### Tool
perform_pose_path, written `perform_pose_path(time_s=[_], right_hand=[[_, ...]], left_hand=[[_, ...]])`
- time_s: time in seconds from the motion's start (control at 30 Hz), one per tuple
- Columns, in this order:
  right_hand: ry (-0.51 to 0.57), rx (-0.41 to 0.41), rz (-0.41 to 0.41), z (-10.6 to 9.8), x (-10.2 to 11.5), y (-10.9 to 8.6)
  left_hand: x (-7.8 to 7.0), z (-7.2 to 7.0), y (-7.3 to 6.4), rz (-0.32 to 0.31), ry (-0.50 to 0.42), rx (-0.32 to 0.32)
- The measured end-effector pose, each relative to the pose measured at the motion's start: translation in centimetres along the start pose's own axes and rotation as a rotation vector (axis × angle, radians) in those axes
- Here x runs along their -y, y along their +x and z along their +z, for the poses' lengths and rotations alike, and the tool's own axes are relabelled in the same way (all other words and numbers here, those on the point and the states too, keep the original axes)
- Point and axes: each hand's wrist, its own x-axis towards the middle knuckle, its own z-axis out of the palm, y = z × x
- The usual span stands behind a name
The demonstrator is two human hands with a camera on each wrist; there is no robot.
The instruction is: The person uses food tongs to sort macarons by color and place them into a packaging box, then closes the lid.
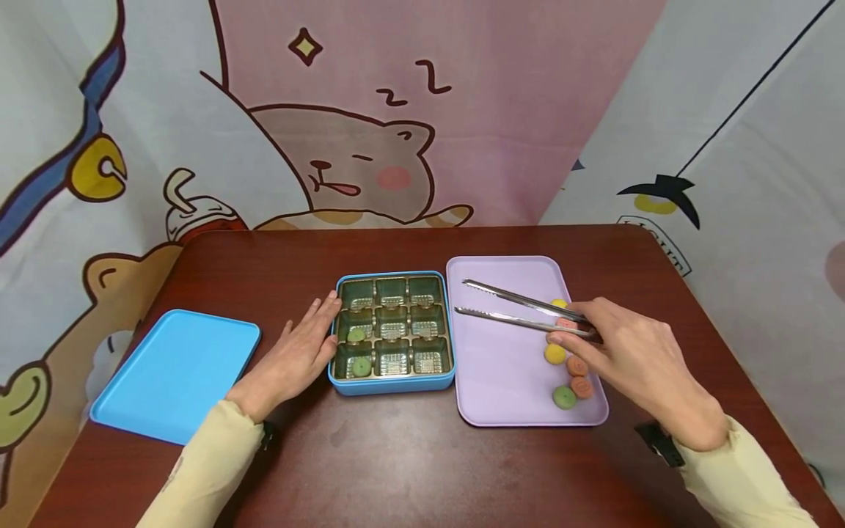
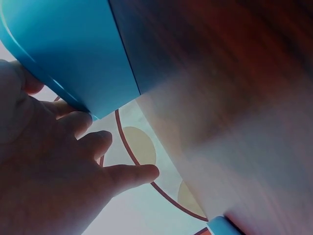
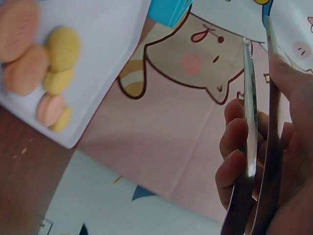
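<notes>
In the head view my left hand (image 1: 293,359) rests against the left side of a blue box (image 1: 396,385), its fingers fairly straight. The box holds a gold divided insert (image 1: 392,323); one green round piece (image 1: 356,334) lies in the left column's middle compartment, another (image 1: 361,367) in its front one. My right hand (image 1: 637,359) grips metal tongs (image 1: 515,320) above a lilac tray (image 1: 502,396). The tong tips are spread apart with nothing between them. Macaron-like yellow (image 3: 63,49), orange (image 3: 27,71) and green (image 1: 564,397) pieces lie along the tray's right side, partly hidden by hand and tongs.
A blue lid-like panel (image 1: 178,374) lies at the left of the brown table (image 1: 383,462). The lilac tray stands close against the box's right side. Behind the table hangs a cartoon-printed cloth (image 1: 515,110).
</notes>
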Motion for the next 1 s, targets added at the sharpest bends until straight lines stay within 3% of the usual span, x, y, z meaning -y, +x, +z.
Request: perform_pose_path(time_s=[0.3,0.6,1.0], right_hand=[[-0.008,-0.009,0.033,-0.3,-1.8,-2.4],[-0.022,0.082,0.120,-0.9,-3.8,-5.2],[-0.031,0.091,0.089,-1.5,-7.2,-8.4]], left_hand=[[0.1,0.0,-0.1,0.003,-0.006,0.004],[0.1,0.0,0.0,-0.008,-0.028,0.008],[0.0,-0.1,0.0,-0.010,-0.013,0.012]])
